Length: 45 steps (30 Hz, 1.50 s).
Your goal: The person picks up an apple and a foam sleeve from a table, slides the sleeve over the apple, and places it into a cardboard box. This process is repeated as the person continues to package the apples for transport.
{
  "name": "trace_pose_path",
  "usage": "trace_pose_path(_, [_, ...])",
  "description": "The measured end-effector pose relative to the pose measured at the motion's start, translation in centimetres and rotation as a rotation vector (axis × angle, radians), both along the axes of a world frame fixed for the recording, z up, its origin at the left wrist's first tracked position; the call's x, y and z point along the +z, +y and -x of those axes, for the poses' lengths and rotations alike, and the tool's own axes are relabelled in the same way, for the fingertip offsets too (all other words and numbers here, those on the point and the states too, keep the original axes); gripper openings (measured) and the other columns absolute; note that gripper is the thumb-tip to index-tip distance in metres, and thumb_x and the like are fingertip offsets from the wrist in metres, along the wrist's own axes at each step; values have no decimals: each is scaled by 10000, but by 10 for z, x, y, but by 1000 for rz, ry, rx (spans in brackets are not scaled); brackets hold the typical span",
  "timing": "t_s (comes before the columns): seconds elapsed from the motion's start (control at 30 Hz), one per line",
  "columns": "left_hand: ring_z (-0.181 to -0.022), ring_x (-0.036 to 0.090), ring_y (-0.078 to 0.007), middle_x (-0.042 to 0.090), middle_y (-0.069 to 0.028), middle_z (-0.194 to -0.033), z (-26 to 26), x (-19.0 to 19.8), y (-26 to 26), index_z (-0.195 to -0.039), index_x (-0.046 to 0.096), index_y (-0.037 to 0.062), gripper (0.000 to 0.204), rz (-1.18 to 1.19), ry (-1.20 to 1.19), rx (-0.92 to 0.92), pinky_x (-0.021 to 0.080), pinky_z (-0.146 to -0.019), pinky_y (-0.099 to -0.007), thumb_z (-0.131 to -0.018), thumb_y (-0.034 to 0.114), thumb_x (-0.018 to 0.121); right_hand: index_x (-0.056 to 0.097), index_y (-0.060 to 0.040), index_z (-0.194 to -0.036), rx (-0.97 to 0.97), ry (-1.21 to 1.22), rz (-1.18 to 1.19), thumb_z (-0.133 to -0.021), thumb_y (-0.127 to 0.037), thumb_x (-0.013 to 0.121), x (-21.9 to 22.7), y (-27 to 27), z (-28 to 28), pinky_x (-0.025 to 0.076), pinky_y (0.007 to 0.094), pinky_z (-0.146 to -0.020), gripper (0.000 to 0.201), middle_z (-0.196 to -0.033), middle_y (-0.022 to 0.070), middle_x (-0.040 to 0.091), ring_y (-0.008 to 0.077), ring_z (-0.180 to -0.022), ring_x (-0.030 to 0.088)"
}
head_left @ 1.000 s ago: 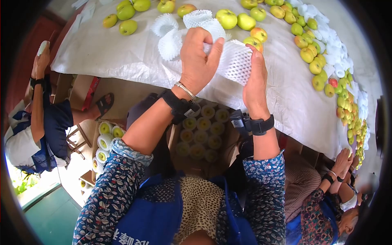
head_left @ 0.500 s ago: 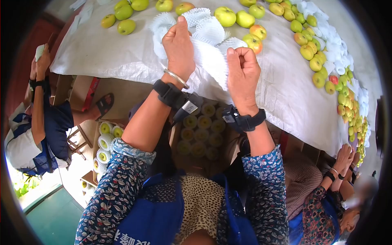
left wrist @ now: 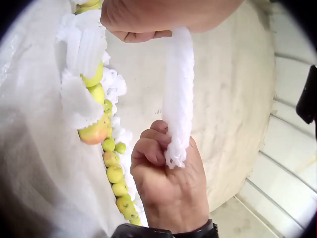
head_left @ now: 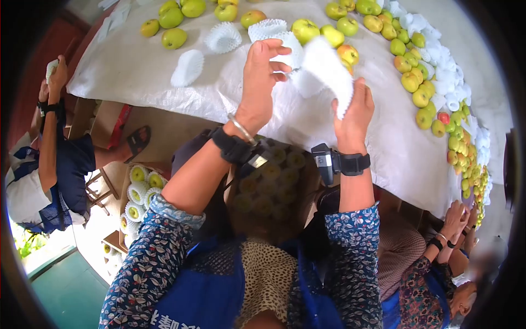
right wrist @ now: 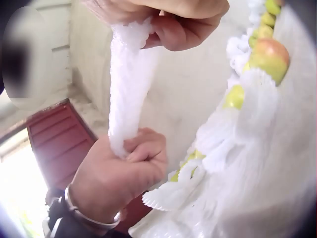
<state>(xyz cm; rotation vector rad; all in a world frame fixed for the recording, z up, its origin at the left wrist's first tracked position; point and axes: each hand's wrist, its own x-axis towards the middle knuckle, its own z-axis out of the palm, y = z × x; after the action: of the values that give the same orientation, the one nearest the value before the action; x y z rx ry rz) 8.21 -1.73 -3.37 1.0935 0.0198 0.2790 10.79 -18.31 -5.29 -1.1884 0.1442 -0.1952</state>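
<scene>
A white foam net sleeve [head_left: 329,74] stretches between my two hands, out over the table. My right hand [head_left: 355,118] grips its lower end between thumb and fingers. In the right wrist view my left hand [right wrist: 126,171] has curled fingers at the other end of the sleeve [right wrist: 130,84]; in the head view the left hand [head_left: 260,82] is raised at the sleeve's left. Flattened foam nets [head_left: 188,68] lie on the white-covered table [head_left: 219,93] beyond my left hand. Green-yellow apples [head_left: 305,31] rest just behind the sleeve.
Long rows of apples [head_left: 420,94] and piled foam nets [head_left: 453,77] run along the table's right side. Below the table edge stands a box of wrapped apples [head_left: 268,189]; more wrapped apples [head_left: 138,193] are at left. Other people's hands [head_left: 453,219] are at right and far left.
My right hand has shifted right and its fingers have loosened; the sleeve has swung up and right. One foam net on the table now lies farther left, apart from the others.
</scene>
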Motion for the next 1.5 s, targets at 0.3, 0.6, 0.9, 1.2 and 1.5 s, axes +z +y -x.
trace_pose_path(0.3, [-1125, 447, -155, 537, -79, -1169, 15, 3, -16, -1335, 309, 12, 830, -196, -141, -373, 307, -1021, -312, -654, 101, 774, 510, -38, -978, 217, 73, -2, -958, -352, 418, -4, 46, 29, 412, 218, -505, 328, -803, 11, 536, 73, -663, 503])
trace_pose_path(0.6, [-928, 551, -141, 589, -56, -983, 6, 8, 11, -1183, 465, 51, 594, -691, -125, 247, 450, -835, -303, -656, 62, 738, 544, 5, -893, 145, -208, 1068, -852, -175, 561, 17, 6, 16, 467, 368, -631, 185, -819, 162, 613, 285, -651, 586])
trace_pose_path(0.9, [-906, 596, -247, 575, -79, -1097, 8, 5, 25, -1187, 474, 97, 608, -1060, -5, 247, 481, -802, -325, -637, 80, 732, 545, -1, -1052, 345, -620, 1118, -746, -51, 568, -39, 47, -14, 449, 405, -846, 311, -1092, 227, 565, 372, -980, 558])
trace_pose_path(1.2, [-846, 573, -319, 631, -113, -870, 9, 10, 32, -1184, 467, 103, 564, -1278, -26, 315, 413, -777, -426, -667, 117, 692, 592, -14, -953, 380, -82, 700, -847, -139, 553, -7, 38, -8, 477, 275, -662, 169, -883, 98, 641, 168, -741, 615])
trace_pose_path(1.5, [-889, 602, -273, 647, -84, -845, 10, -6, 22, -1187, 496, 149, 520, -1525, -121, 276, 354, -868, -413, -696, 123, 668, 577, -24, -1017, 581, 43, 322, -833, -96, 546, 6, 29, 11, 446, 227, -593, 200, -808, 30, 592, 80, -676, 539])
